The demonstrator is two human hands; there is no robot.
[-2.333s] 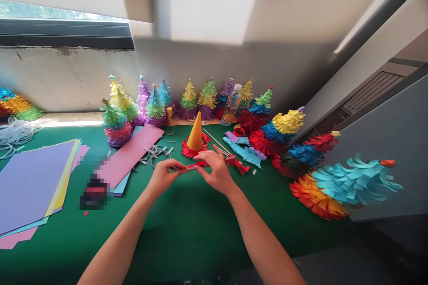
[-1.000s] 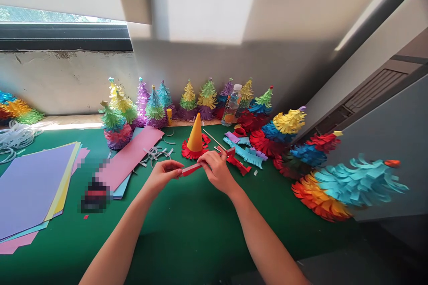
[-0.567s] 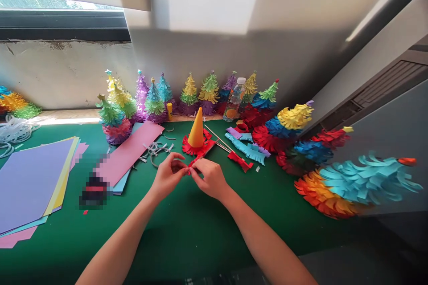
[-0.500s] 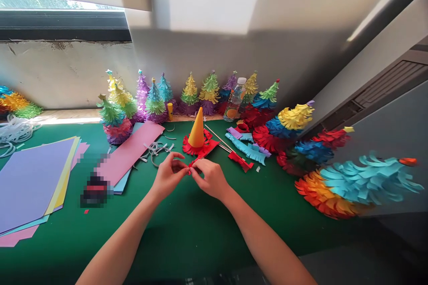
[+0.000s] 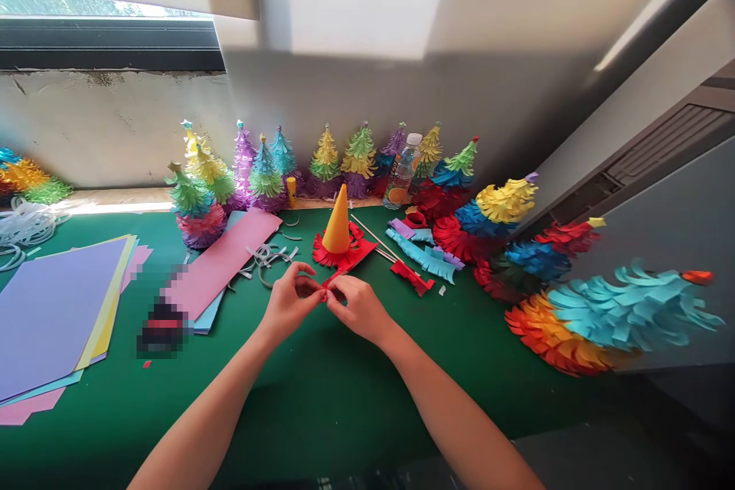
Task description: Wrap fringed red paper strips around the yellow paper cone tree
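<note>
My left hand (image 5: 290, 302) and my right hand (image 5: 359, 306) meet over the green table (image 5: 321, 390), both pinching one end of a red fringed paper strip (image 5: 349, 264). The strip runs up and away toward an orange paper cone (image 5: 338, 220) that stands on a red fringe ring just beyond my fingers. Another red fringed strip (image 5: 411, 277) and a light blue fringed strip (image 5: 422, 256) lie to the right of the cone, beside thin wooden sticks (image 5: 376, 239).
Finished paper trees (image 5: 325, 164) line the back wall, with larger ones (image 5: 602, 314) piled at the right. A plastic bottle (image 5: 399, 180) stands among them. Coloured paper sheets (image 5: 57, 314) and a pink sheet (image 5: 221, 264) lie at the left, with curled offcuts (image 5: 269, 256).
My hands have come together: the strip that was stretched flat between them is now pinched at one end by both, trailing toward the cone. The view has tilted slightly.
</note>
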